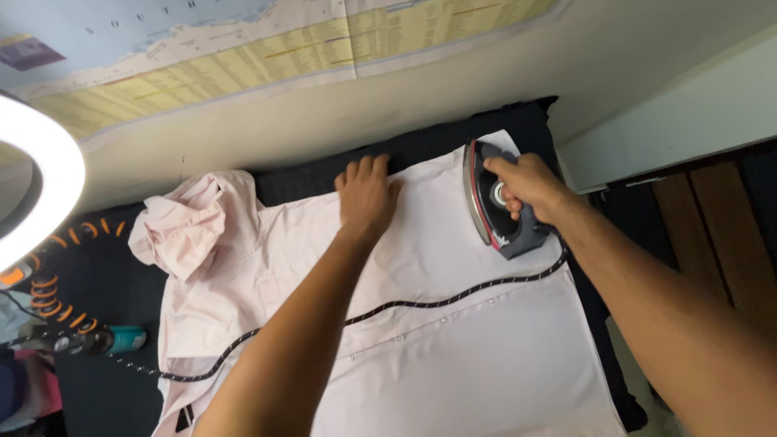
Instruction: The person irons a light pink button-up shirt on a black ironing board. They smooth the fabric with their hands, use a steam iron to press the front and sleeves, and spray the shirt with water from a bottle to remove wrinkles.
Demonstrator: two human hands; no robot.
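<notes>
One pale pink shirt is spread over a dark-covered tabletop. The left hand is laid flat on the cloth, its fingers held close together and pressed down at the shirt's far edge. One black iron is gripped by the right hand, the fingers curled tight round the handle, just beside the left fingertips. The cloth between and below the fingers appears smooth, so this panel is judged largely pressed; the bunched sleeve, well beyond the left fingers, is left creased. One braided cord is trailed across the shirt.
</notes>
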